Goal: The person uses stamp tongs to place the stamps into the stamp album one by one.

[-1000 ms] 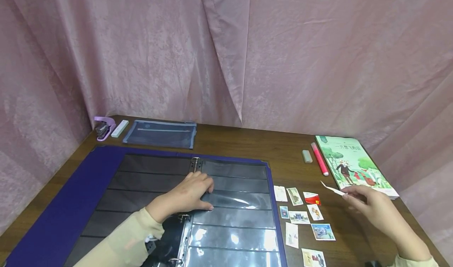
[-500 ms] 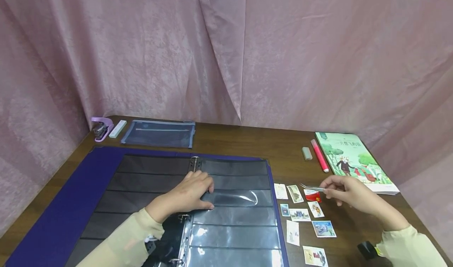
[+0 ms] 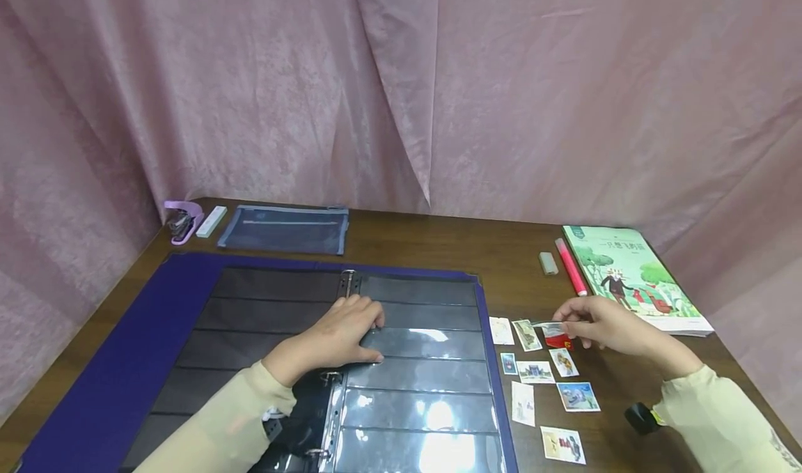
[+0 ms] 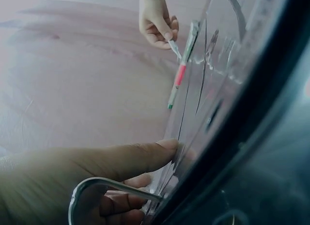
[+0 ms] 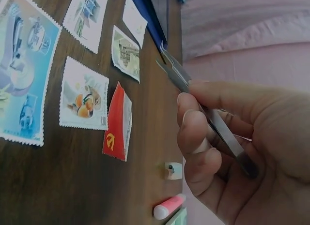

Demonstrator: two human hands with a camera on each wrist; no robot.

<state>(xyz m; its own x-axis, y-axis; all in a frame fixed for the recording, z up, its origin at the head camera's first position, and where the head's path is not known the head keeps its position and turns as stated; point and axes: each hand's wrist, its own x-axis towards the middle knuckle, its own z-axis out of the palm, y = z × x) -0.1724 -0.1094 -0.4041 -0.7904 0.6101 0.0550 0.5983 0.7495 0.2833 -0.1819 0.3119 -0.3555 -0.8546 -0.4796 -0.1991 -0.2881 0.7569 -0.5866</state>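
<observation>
My right hand [image 3: 601, 325] pinches tweezers [image 5: 193, 92] just above the red stamp [image 5: 117, 122]; my left hand [image 3: 338, 334] presses flat on the album sleeve [image 3: 426, 344].

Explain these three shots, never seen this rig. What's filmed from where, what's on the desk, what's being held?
No machine here: a person works with two bare hands, wearing three cameras. The wide picture comes from the head, looking down at the table. The other two come from the wrists, very close up.

The left hand rests on an open stamp album, fingers at the edge of a clear pocket strip; the left wrist view shows that from the side, beside a binder ring.

The right hand holds metal tweezers, tips above loose stamps on the table, nothing between them.

Also there: a green book, a pink pen, a mesh pouch and a purple stapler.
</observation>
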